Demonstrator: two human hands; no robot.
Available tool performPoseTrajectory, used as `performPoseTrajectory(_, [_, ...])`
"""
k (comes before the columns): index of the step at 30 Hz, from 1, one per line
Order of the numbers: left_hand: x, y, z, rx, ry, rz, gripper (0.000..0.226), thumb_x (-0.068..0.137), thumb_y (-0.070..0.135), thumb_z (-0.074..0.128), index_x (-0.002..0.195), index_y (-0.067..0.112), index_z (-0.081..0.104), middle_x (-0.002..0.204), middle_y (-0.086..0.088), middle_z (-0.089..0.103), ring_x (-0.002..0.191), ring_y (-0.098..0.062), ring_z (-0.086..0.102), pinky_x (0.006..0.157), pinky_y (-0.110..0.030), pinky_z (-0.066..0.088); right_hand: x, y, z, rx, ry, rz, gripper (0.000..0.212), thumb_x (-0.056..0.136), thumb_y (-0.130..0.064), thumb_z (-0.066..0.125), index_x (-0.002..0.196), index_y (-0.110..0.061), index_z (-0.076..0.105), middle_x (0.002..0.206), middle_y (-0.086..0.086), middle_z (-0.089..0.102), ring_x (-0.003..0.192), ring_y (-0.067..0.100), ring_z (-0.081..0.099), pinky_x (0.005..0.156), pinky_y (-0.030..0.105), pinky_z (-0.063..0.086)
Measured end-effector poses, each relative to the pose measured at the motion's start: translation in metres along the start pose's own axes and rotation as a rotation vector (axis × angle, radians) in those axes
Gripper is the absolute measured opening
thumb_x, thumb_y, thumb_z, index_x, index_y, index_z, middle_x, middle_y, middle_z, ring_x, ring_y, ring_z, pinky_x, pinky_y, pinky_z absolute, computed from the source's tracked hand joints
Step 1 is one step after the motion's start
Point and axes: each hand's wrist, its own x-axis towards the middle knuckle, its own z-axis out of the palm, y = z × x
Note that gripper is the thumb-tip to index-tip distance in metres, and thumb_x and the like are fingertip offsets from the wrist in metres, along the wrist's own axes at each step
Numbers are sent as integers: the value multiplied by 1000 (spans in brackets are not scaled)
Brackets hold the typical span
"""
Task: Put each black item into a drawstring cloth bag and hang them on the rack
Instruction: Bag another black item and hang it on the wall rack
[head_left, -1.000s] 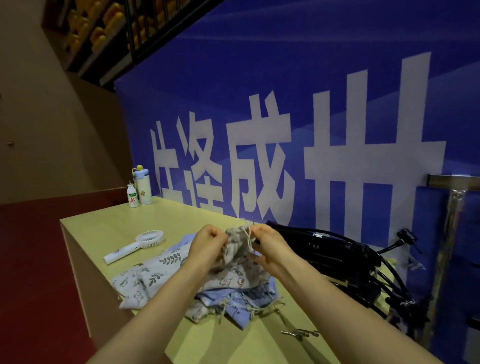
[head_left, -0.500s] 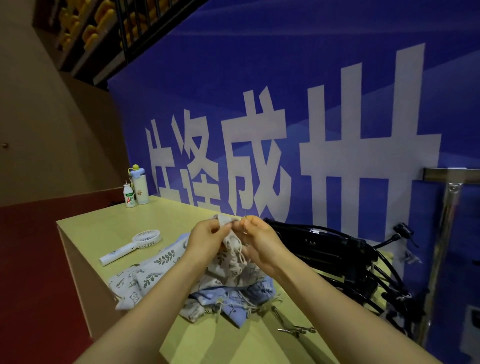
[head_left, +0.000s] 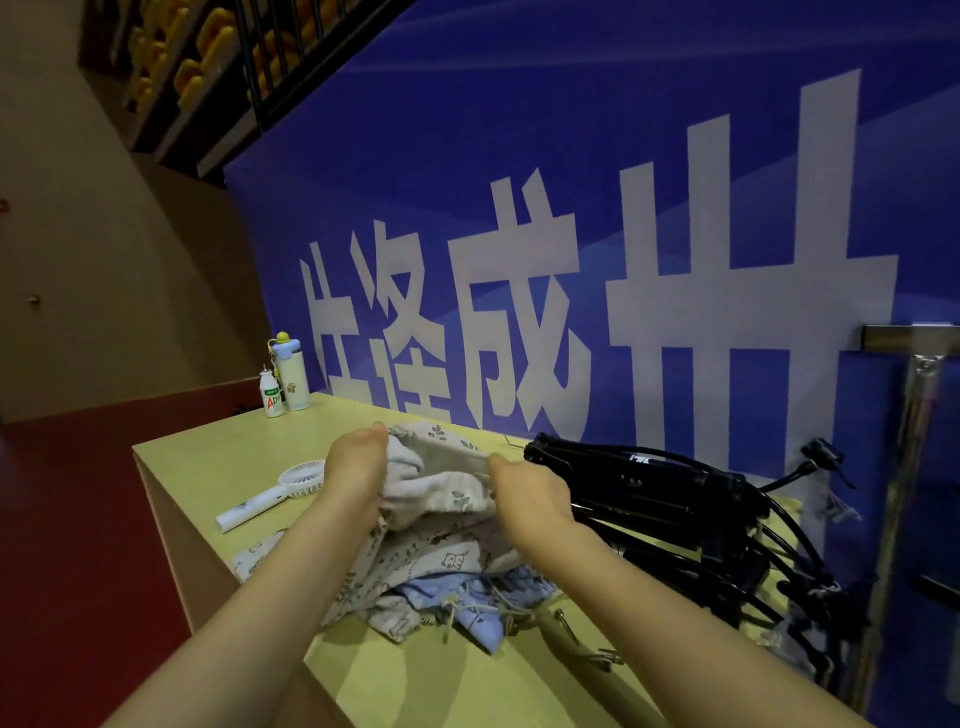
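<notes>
Your left hand (head_left: 356, 467), right hand (head_left: 524, 488): fingers curled, gripping opposite rims of cloth bag (head_left: 441, 457), mouth spread between them, above bag pile (head_left: 441, 566) on table (head_left: 208, 467). Nearby: black items (head_left: 654, 493) heaped just beside your right hand.

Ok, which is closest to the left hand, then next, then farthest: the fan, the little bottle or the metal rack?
1. Fan, just left of the left hand, which grips the cloth bag.
2. Little bottle, at the back left corner of the table.
3. Metal rack, far right, beyond the table's end.
</notes>
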Motion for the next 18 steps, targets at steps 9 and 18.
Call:
performPoseTrajectory(9, [-27, 16, 18, 514, 38, 631, 30, 101, 28, 33, 88, 11, 54, 71, 3, 50, 68, -15, 48, 55, -22, 32, 10, -13, -6, 553, 0, -85, 19, 95, -20, 50, 83, -14, 64, 85, 5, 66, 81, 24, 58, 68, 32, 45])
performPoseTrajectory(18, [-31, 34, 10, 726, 63, 724, 29, 101, 27, 34, 88, 9, 54, 75, -2, 52, 72, -20, 50, 61, -30, 35, 26, -27, -8, 223, -258, -137, 11, 89, -5, 53, 97, -2, 60, 97, 16, 62, 81, 32, 54, 62, 32, 38])
